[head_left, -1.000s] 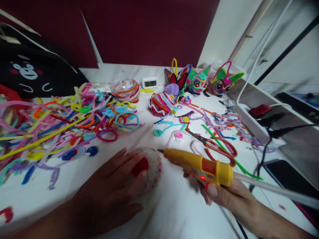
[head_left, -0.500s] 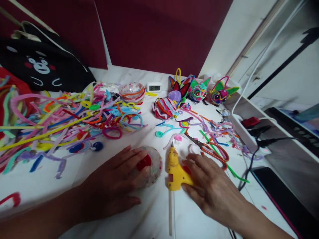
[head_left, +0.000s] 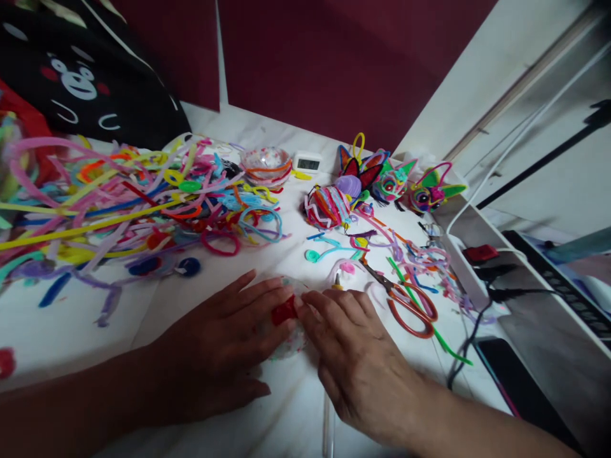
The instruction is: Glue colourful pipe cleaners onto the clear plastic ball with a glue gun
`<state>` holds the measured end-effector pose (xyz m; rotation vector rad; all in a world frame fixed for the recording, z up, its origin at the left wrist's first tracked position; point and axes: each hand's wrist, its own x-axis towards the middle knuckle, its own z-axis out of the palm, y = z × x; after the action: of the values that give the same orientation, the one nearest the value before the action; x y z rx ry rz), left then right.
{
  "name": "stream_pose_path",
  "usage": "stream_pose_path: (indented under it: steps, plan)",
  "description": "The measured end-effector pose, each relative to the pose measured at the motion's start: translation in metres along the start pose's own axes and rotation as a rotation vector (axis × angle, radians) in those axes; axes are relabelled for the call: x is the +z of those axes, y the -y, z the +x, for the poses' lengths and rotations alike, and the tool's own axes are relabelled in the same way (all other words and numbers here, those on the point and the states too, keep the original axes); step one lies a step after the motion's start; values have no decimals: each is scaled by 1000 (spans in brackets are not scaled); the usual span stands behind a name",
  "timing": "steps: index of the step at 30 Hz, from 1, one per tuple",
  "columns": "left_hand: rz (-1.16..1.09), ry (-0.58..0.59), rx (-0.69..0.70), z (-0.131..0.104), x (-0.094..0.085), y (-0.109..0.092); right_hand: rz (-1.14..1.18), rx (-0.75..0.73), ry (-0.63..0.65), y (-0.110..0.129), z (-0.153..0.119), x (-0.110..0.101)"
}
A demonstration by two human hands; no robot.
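Right fingers [head_left: 305, 305] press the red piece [head_left: 285, 310] on the clear, speckled dome [head_left: 291, 343]; whether they pinch it, I cannot tell. Left fingers [head_left: 274, 289], slightly spread, lie over the dome's left side. It sits centrally on the worktop [head_left: 191, 407], orange-handled scissors [head_left: 413, 308] to its right.

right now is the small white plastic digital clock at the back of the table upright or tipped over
Upright: the small white digital clock stands on its long lower edge, its grey display facing the camera.
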<state>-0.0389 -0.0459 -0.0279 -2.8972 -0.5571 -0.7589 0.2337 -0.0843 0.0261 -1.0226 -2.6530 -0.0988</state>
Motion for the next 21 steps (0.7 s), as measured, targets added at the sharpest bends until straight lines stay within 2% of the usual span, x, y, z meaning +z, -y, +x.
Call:
stream_pose_path:
  steps: [11, 17, 21]
  plan:
    - [-14, 46, -50, 3, -5, -6, -21, -35, -51, -1, 4, 2]
    - [-104, -12, -100, -2, 1, -1, -38, -64, -23, -4, 4, 0]
    - [-124, -87, -123, -3, -3, 5, -53, -62, 7, -4, 3, -2]
